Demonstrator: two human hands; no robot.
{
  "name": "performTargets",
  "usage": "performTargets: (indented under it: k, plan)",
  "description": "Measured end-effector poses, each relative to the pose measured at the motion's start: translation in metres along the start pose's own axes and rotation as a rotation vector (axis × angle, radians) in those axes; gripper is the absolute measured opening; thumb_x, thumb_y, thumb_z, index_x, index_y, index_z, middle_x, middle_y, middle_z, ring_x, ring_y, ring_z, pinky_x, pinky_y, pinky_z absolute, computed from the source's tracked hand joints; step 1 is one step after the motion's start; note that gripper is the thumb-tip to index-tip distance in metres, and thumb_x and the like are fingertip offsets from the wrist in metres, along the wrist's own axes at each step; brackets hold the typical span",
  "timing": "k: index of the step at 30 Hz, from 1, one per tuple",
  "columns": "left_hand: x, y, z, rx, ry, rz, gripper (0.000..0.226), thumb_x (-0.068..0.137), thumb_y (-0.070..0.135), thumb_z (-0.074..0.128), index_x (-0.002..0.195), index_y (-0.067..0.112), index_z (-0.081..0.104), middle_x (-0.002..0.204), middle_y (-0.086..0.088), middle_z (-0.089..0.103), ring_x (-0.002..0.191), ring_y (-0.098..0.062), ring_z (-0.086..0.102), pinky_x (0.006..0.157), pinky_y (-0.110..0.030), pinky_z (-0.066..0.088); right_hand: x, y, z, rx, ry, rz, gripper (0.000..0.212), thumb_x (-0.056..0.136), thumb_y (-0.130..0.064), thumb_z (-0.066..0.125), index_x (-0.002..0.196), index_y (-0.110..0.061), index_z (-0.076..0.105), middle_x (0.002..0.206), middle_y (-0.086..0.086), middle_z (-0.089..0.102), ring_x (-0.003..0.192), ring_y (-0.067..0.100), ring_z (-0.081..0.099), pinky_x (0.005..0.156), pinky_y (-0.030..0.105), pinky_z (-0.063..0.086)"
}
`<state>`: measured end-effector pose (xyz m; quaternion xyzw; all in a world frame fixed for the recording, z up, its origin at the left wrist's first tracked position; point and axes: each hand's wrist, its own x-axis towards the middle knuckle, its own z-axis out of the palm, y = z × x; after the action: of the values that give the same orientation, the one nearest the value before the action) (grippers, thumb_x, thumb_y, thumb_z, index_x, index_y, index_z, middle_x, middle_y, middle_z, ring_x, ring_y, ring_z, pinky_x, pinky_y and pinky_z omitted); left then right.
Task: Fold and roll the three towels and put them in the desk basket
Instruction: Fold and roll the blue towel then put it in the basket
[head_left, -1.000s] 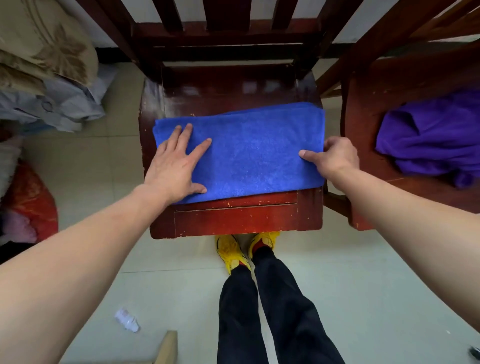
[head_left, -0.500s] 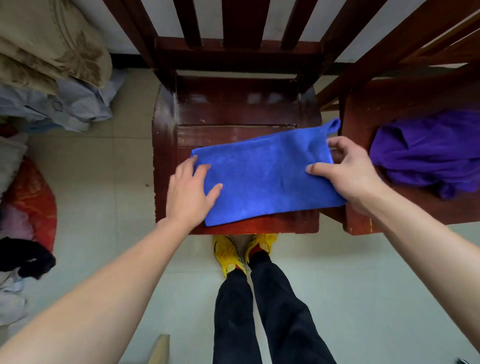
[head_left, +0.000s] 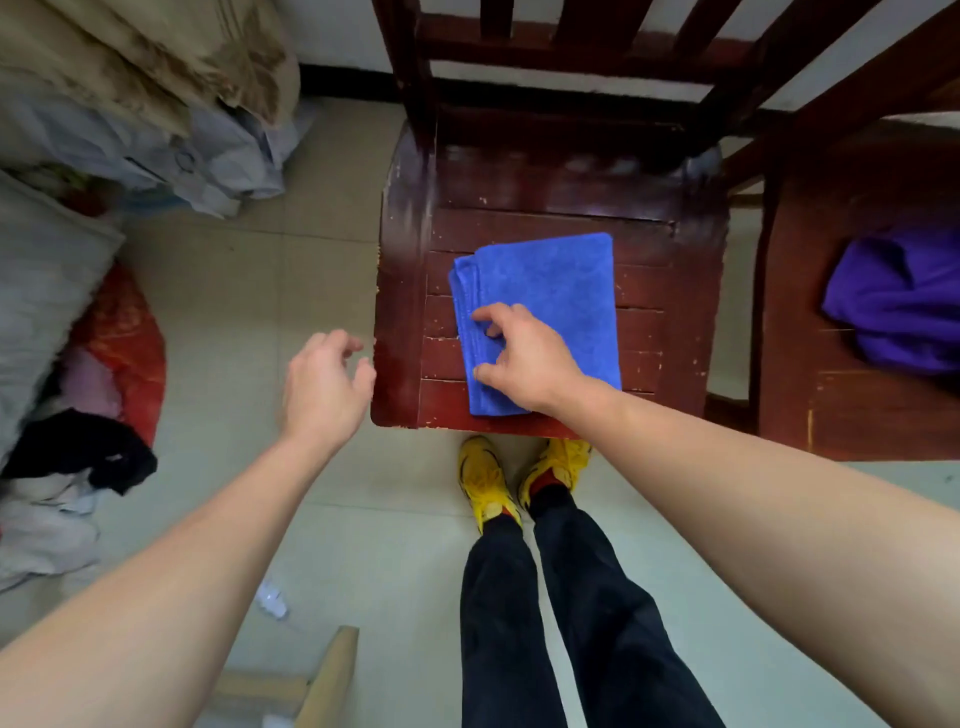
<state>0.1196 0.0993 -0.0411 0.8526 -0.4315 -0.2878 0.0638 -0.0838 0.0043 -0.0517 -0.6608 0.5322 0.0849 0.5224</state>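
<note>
Pressing the blue towel (head_left: 540, 312), now folded in half from a wide strip, onto the chair (head_left: 410, 291) with right hand (head_left: 524, 358) fingers curled on its left edge, left hand (head_left: 324, 387) hovering open and empty nearby, readying for rolling.

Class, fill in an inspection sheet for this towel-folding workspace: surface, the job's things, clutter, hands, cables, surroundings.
Surface: dark red wooden chair seat, paint chipped along its edges.
Job's things: blue towel folded on that seat; purple towel crumpled on the neighbouring chair; third towel and basket nothing seen.
Clutter: heaped clothes and bedding on the floor at left; small plastic scrap on the tiles.
Hands: right hand pressing on the blue towel's left edge; left hand open, beside the seat, touching nothing.
Cables: nothing seen.
Surroundings: pale tiled floor, white wall behind the chairs.
</note>
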Motion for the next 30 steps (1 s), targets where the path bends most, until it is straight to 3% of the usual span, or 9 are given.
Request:
performTargets:
  k: [4,6,8,12,14,16,20,24,30]
  plan:
    - [-0.003,0.042,0.011,0.04,0.045,0.278,0.018,0.084,0.011,0.059,0.101,0.007,0.066,0.102,-0.013,0.06,0.097,-0.033,0.056,0.081,-0.043,0.049,0.001,0.013,-0.043,0.52,0.264,0.211,0.016,0.084,-0.008,0.064,0.089,-0.024,0.061,0.082,0.002,0.066,0.068,0.017,0.064,0.056,0.032,0.053]
    - [-0.003,0.07,0.023,0.124,0.025,0.531,0.023,0.081,0.012,0.065,0.103,0.007,0.066,0.112,-0.015,0.061,0.103,-0.036,0.056,0.077,-0.046,0.051,0.006,0.014,-0.067,0.541,0.183,0.25,0.014,0.088,-0.005,0.058,0.094,-0.017,0.062,0.082,0.001,0.066,0.065,0.012,0.063,0.05,0.024,0.049]
    - [-0.004,0.092,0.039,0.274,-0.145,0.673,0.04,0.083,0.02,0.066,0.121,0.012,0.061,0.139,-0.019,0.048,0.126,-0.037,0.045,0.091,-0.047,0.047,0.016,0.014,-0.086,0.581,0.069,0.298,0.018,0.09,-0.007,0.057,0.105,-0.016,0.063,0.089,-0.001,0.068,0.074,0.011,0.066,0.059,0.024,0.05]
    - [0.0,0.096,0.054,0.493,-0.376,0.584,0.052,0.092,0.029,0.056,0.142,0.023,0.041,0.161,-0.008,0.008,0.148,-0.027,0.007,0.108,-0.043,0.029,0.036,0.021,-0.127,0.845,0.325,0.379,0.021,0.089,-0.01,0.056,0.105,-0.023,0.062,0.101,-0.005,0.07,0.091,0.009,0.068,0.078,0.03,0.049]
    - [0.002,0.09,0.053,0.469,-0.394,0.584,0.055,0.092,0.028,0.056,0.144,0.025,0.038,0.161,-0.006,0.006,0.148,-0.025,0.005,0.109,-0.042,0.029,0.029,0.025,-0.137,0.883,0.455,0.373,0.018,0.087,-0.01,0.057,0.099,-0.021,0.065,0.098,-0.003,0.072,0.088,0.009,0.069,0.074,0.028,0.052]
    - [0.003,0.089,0.052,0.467,-0.416,0.593,0.058,0.092,0.029,0.057,0.145,0.027,0.037,0.162,-0.003,0.005,0.148,-0.023,0.005,0.108,-0.042,0.032,0.011,0.029,-0.125,0.913,0.418,0.377,0.014,0.087,-0.008,0.058,0.093,-0.019,0.065,0.086,-0.001,0.071,0.074,0.01,0.068,0.063,0.024,0.052]
    - [0.005,0.092,0.047,0.477,-0.439,0.573,0.059,0.091,0.03,0.058,0.145,0.029,0.036,0.161,-0.001,0.005,0.148,-0.022,0.006,0.105,-0.042,0.035,-0.04,0.06,-0.068,0.82,0.154,0.531,0.005,0.087,-0.01,0.063,0.089,-0.012,0.068,0.083,0.004,0.072,0.072,0.014,0.069,0.057,0.023,0.052]
    - [0.009,0.095,0.043,0.5,-0.456,0.596,0.061,0.089,0.03,0.059,0.146,0.031,0.035,0.161,0.0,0.006,0.147,-0.021,0.008,0.104,-0.04,0.035,-0.066,0.105,-0.052,0.7,0.237,0.647,0.008,0.081,-0.017,0.073,0.088,-0.013,0.071,0.093,0.007,0.074,0.087,0.018,0.072,0.067,0.029,0.056]
    - [0.011,0.109,0.037,0.518,-0.412,0.635,0.048,0.089,0.033,0.058,0.136,0.029,0.05,0.152,-0.004,0.03,0.136,-0.025,0.027,0.101,-0.038,0.031,-0.05,0.09,-0.064,0.311,0.407,0.45,0.058,0.07,-0.05,0.078,0.116,-0.018,0.063,0.098,-0.004,0.069,0.093,0.017,0.065,0.081,0.035,0.053]
